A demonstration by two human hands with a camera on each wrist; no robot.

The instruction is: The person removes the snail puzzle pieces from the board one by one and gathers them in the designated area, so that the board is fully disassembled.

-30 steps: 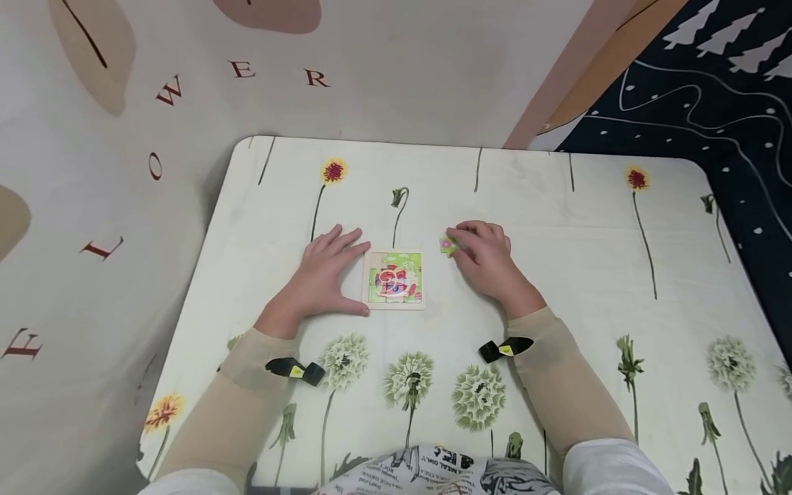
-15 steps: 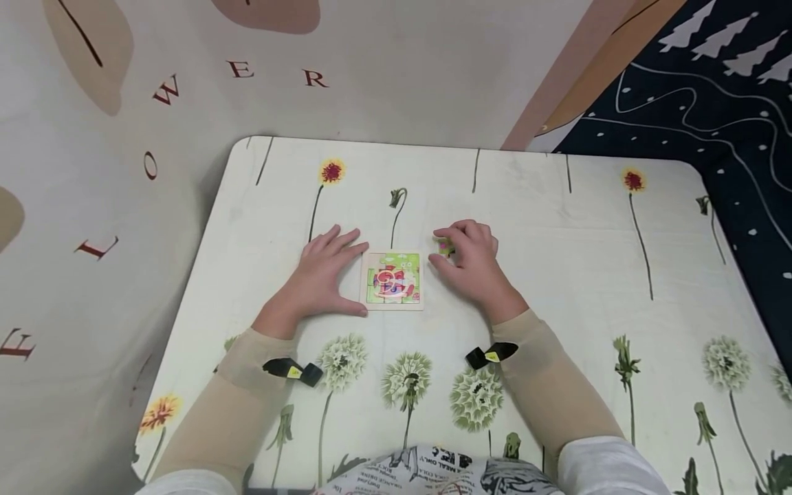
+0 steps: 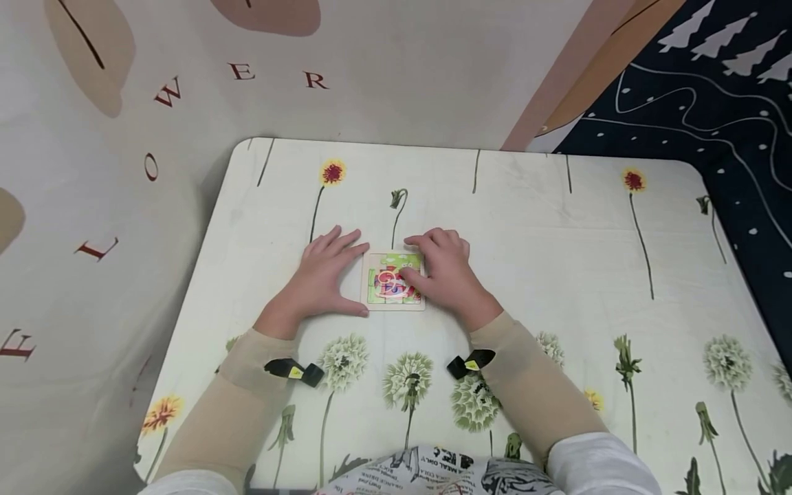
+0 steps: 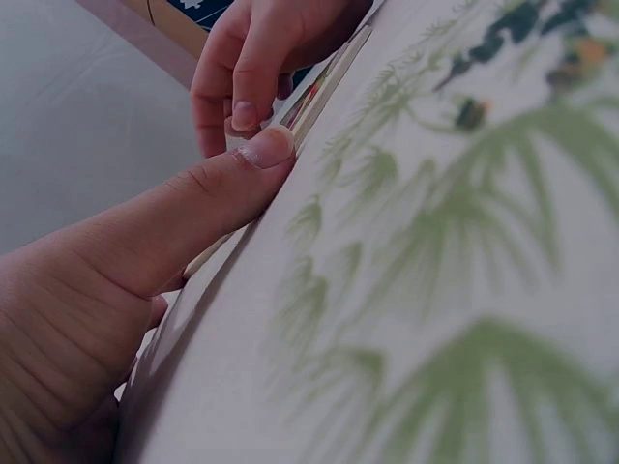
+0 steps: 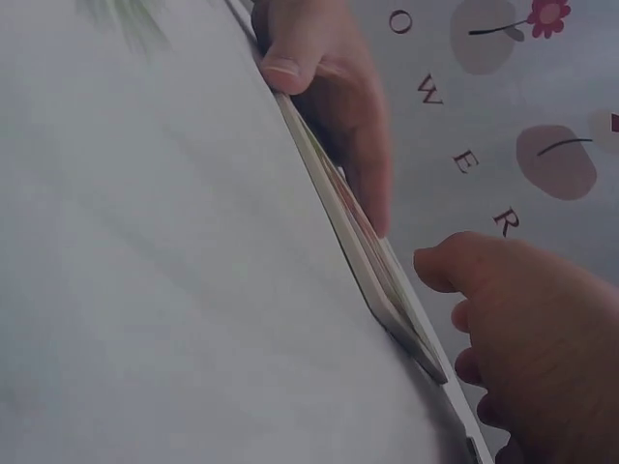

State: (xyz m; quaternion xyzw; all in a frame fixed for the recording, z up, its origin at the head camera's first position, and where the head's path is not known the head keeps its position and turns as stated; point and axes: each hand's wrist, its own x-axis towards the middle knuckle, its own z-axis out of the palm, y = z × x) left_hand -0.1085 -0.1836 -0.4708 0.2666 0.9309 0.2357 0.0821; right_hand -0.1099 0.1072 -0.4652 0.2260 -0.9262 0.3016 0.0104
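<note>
A small square picture puzzle (image 3: 394, 308) in a pale wooden frame lies flat in the middle of the table. My left hand (image 3: 318, 278) spans its left side, thumb at the lower corner and index fingertip at the upper one, gripping the frame between them. In the left wrist view the thumb (image 4: 266, 150) presses on the frame's edge. My right hand (image 3: 447, 271) hovers over the puzzle's right part with thumb and index finger spread apart. In the right wrist view a gap shows between that hand (image 5: 542, 319) and the frame. The green puzzle piece with a pink flower is hidden beneath it.
A white cloth (image 3: 557, 240) printed with dandelions and other flowers covers the table. A pale wall covering (image 3: 402, 89) with letters rises behind and to the left, and a dark blue one (image 3: 680, 117) stands at the right.
My right hand has moved left, from beside the loose piece to over the puzzle's right edge, and its thumb and index finger have spread. The left hand stays in place.
</note>
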